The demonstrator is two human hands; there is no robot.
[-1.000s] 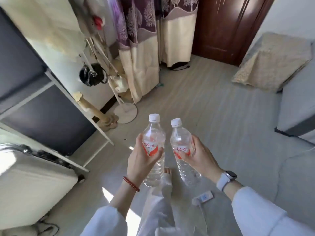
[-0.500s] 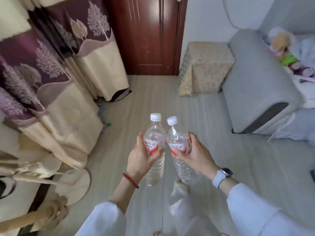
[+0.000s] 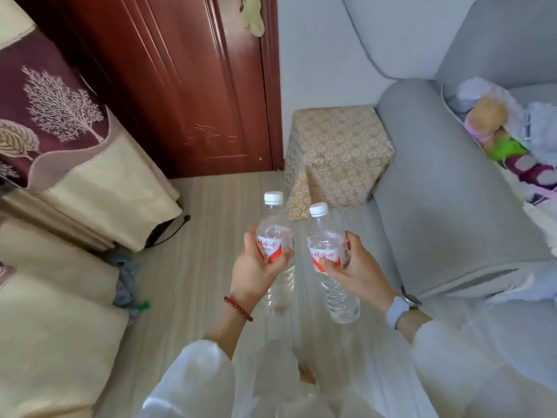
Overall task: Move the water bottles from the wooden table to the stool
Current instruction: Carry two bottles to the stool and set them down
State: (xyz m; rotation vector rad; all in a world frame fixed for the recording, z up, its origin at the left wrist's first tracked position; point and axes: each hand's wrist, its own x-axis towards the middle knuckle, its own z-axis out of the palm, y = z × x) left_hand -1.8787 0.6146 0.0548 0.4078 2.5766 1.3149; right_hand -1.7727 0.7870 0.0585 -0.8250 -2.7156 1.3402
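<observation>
the person carries one water bottle in each hand, both held in the air above the wooden floor [image 3: 193, 267]. the left hand [image 3: 256, 268] is wrapped around the red-and-white label of the left bottle [image 3: 275, 236], thumb on one side and fingers curled round the other. the right hand [image 3: 351, 271] is closed the same way on the label band of the right bottle [image 3: 327, 251]. both bottles stand close to upright with white caps on top, the right one leaning a little so that its base swings toward the person's right. the two are near each other but do not touch.

the stool [image 3: 337, 152], draped in a patterned beige cloth, stands straight ahead of the hands and slightly to the right, tucked between the dark red door [image 3: 187, 86] and the arm of the grey sofa [image 3: 446, 188]. the right hand is the nearer of the two to it, though the difference is small. the wooden desk is out of view.

the stool's top looks flat and bare, with room for both bottles side by side. its right edge meets the sofa arm and its back sits close to the wall, so the free approach is from the front, over the near edge where the cloth hangs down. the loose cloth may make the footing soft, so each bottle probably wants to be lowered straight down on its base, well in from the edge.
</observation>
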